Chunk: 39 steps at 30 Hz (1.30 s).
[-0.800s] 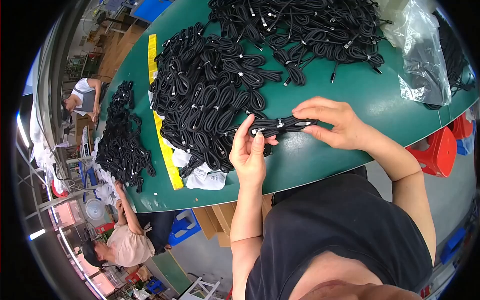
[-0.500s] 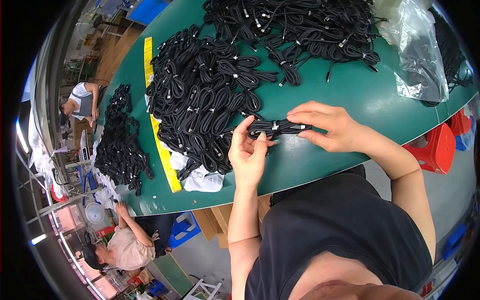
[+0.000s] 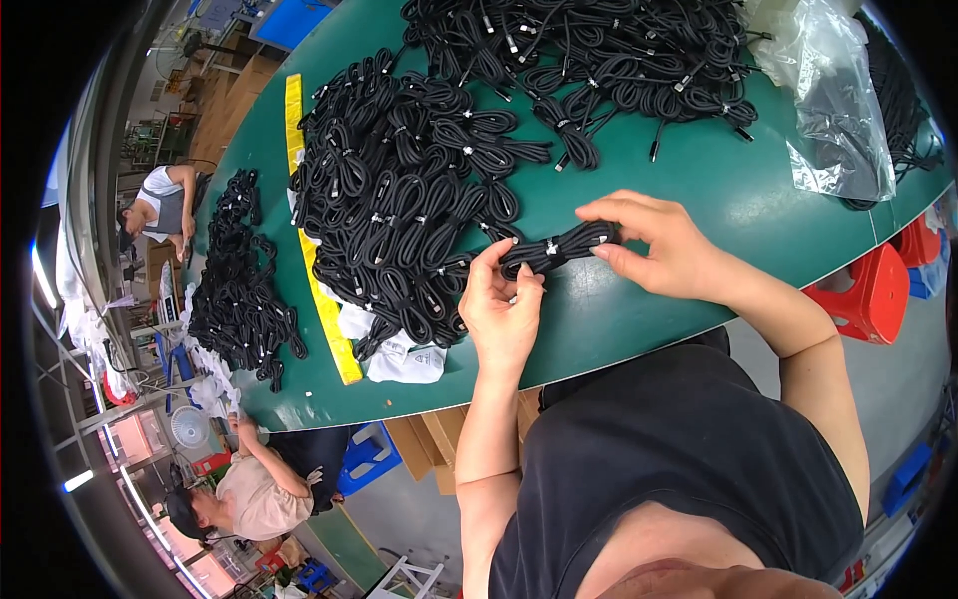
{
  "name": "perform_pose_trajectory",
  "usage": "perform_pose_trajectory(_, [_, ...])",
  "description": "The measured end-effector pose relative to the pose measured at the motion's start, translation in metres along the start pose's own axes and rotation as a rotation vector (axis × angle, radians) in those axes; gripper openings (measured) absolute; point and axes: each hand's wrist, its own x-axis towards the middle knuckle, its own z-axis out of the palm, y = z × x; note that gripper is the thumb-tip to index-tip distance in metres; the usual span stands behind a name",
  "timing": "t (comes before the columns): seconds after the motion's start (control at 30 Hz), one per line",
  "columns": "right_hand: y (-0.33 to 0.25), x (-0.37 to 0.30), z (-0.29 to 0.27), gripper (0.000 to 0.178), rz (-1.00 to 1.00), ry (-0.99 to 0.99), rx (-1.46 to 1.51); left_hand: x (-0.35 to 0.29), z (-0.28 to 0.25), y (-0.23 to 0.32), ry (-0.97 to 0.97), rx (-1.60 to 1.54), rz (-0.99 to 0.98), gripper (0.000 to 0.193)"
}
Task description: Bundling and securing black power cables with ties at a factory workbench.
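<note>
A coiled black cable bundle point(image 3: 574, 245) with a small silvery-white tie round its middle is between my hands, above the near part of the green table. My left hand point(image 3: 502, 299) pinches its left end between thumb and fingers. Around the right end curves my right hand point(image 3: 664, 245), its thumb along the lower side and its upper fingers arched loosely over it. The bundle slants, right end farther away. Just left of my left hand lies a large heap of tied black cables point(image 3: 389, 200).
More black cables point(image 3: 599, 60) cover the far side of the green table point(image 3: 699, 180), beside a clear plastic bag point(image 3: 838, 110). A yellow strip point(image 3: 321, 280) separates another cable pile point(image 3: 244, 290) at left. Two co-workers sit left; a red stool point(image 3: 863, 295) stands right.
The cable bundle has tilted, its right end rising away from me and moving deeper into my right hand. My right fingertips have lifted off its top side; my left hand shifted slightly right.
</note>
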Motion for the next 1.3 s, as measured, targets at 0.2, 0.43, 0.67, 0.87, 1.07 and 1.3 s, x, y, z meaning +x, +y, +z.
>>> perform_pose_trajectory(0.2, [0.010, 0.006, 0.013, 0.035, 0.156, 0.131, 0.061, -0.003, 0.011, -0.008, 0.117, -0.011, 0.075, 0.029])
perform_pose_trajectory(0.43, [0.024, 0.013, 0.023, 0.027, 0.303, 0.176, 0.111, -0.007, 0.021, -0.009, 0.155, 0.129, 0.216, 0.030])
perform_pose_trajectory(0.67, [0.027, 0.014, 0.030, 0.025, 0.238, 0.184, -0.146, -0.005, 0.022, -0.015, 0.160, 0.197, 0.183, 0.029])
perform_pose_trajectory(0.87, [0.041, 0.011, 0.014, 0.026, 0.450, -0.004, 0.531, 0.002, 0.004, -0.015, -0.061, -0.458, -0.170, 0.022])
perform_pose_trajectory(1.07, [0.035, 0.011, 0.013, 0.025, 0.524, 0.041, 0.696, 0.008, -0.003, -0.025, -0.077, -0.689, -0.168, 0.024])
perform_pose_trajectory(1.3, [0.040, 0.012, 0.017, 0.024, 0.579, 0.033, 0.692, 0.008, 0.008, -0.017, 0.058, -0.207, -0.109, 0.025])
